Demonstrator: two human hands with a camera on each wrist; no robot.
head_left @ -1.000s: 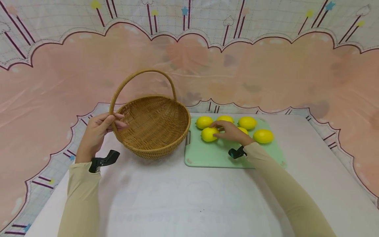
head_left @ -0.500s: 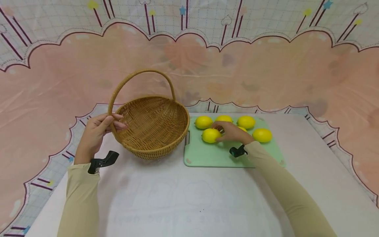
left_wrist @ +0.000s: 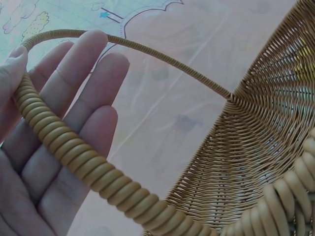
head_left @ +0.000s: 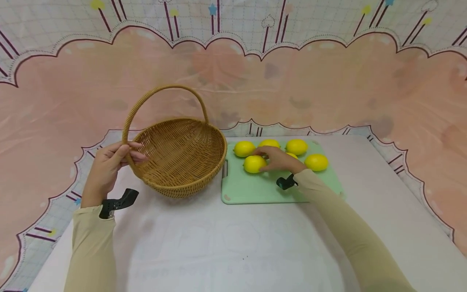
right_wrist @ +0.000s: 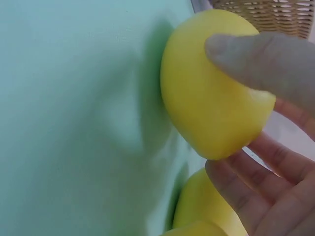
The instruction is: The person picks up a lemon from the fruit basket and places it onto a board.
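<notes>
At the left, my left hand (head_left: 103,168) holds one side of the handle of a wicker basket (head_left: 182,178), thumb and index finger pinching it. The left wrist view shows the other fingers extended behind the handle (left_wrist: 88,164). The basket tilts with its opening toward me. My right hand (head_left: 279,159) grips a yellow lemon (head_left: 253,164) at the front left of a green cutting board (head_left: 255,192). In the right wrist view, the thumb presses one side of this lemon (right_wrist: 211,103) and the fingers reach round the other.
More lemons lie on the board: one at the back left (head_left: 243,149), one at the back right (head_left: 296,147) and one at the right (head_left: 316,162). My right hand partly hides others. A patterned cloth (head_left: 328,85) hangs behind the white table (head_left: 204,251).
The lemon at my right hand has shifted slightly right on the board. My left hand keeps its hold on the basket handle. The head view has turned a little right.
</notes>
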